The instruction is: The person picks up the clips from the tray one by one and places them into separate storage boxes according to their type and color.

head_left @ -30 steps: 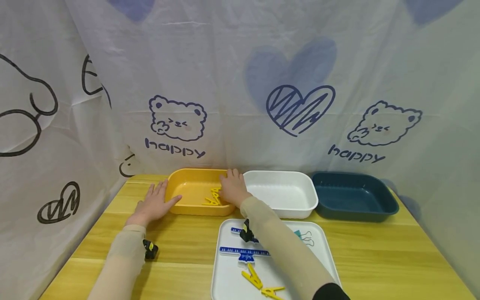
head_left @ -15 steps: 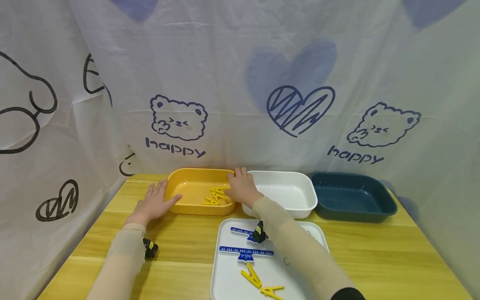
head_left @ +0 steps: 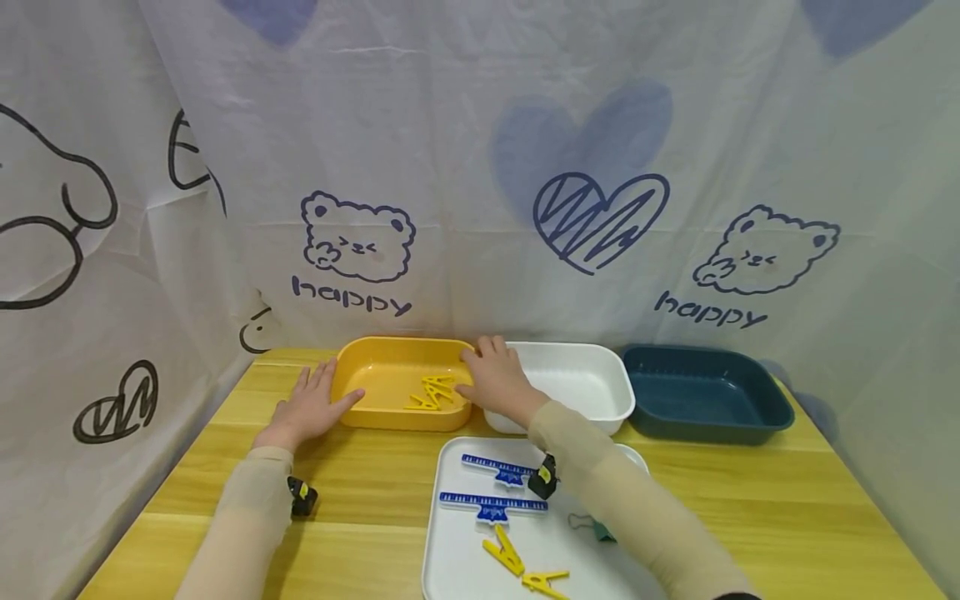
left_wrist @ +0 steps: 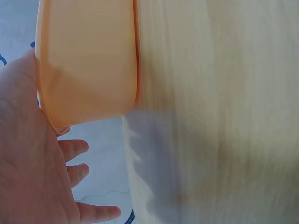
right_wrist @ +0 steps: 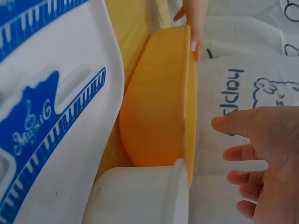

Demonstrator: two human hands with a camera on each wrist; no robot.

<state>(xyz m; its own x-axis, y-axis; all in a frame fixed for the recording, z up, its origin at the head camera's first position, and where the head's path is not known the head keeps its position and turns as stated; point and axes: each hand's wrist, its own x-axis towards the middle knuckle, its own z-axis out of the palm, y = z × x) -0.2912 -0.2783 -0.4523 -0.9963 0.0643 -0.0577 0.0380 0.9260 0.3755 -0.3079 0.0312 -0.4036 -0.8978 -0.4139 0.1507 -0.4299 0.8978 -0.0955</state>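
My left hand rests against the left end of the yellow bin, fingers straight and spread, thumb by the front rim. In the left wrist view, the palm lies along the bin's rim. My right hand is over the gap between the yellow bin and the white bin. The right wrist view has its fingers apart and loosely bent, holding nothing. Inside the yellow bin, several yellow clothespins lie in the right part.
A white tray in front bears two blue keyboard-patterned clips, two yellow clothespins and a green binder clip partly hidden by the right sleeve. A dark blue bin stands at the right, before a printed cloth.
My right hand has moved right, from the yellow bin's right end toward the white bin, uncovering the clothespins and a blue clip. The left hand has stayed in place.
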